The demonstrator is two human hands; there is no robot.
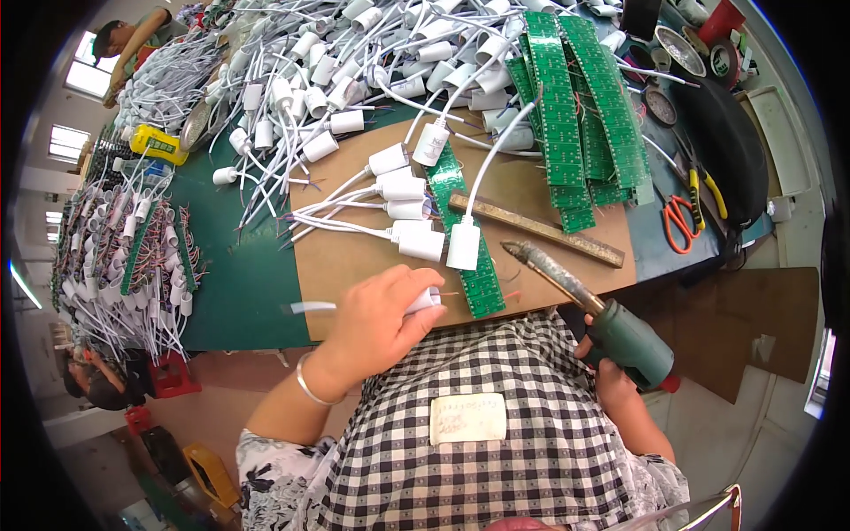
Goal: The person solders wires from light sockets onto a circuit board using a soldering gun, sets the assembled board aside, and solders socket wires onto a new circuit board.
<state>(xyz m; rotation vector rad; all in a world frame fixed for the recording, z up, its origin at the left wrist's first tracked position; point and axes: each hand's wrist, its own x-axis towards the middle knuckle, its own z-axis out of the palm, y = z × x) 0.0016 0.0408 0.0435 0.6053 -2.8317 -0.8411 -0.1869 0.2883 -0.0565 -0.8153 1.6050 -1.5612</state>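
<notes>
Near the table's front edge, my left hand (372,323) is closed around a white cylindrical plastic cap (422,302). Its white cable sticks out to the left, and a thin wire pokes from its right end. My right hand (613,382) grips a soldering iron (633,345) by its green handle, the tip raised toward the upper left. Between them lies a strip of green circuit boards (482,290) with a cabled white cap (464,244) resting on it. A worn metal bar (540,232) crosses that strip. Several finished-looking white caps (416,243) with cables lie to its left.
More green board strips (553,106) are stacked at the right. A large heap of cabled white caps (310,97) covers the back. Orange-handled scissors (680,226) and yellow-handled pliers (695,195) lie at the right edge. Bundled assemblies (128,257) stand left. Other people are at the far left.
</notes>
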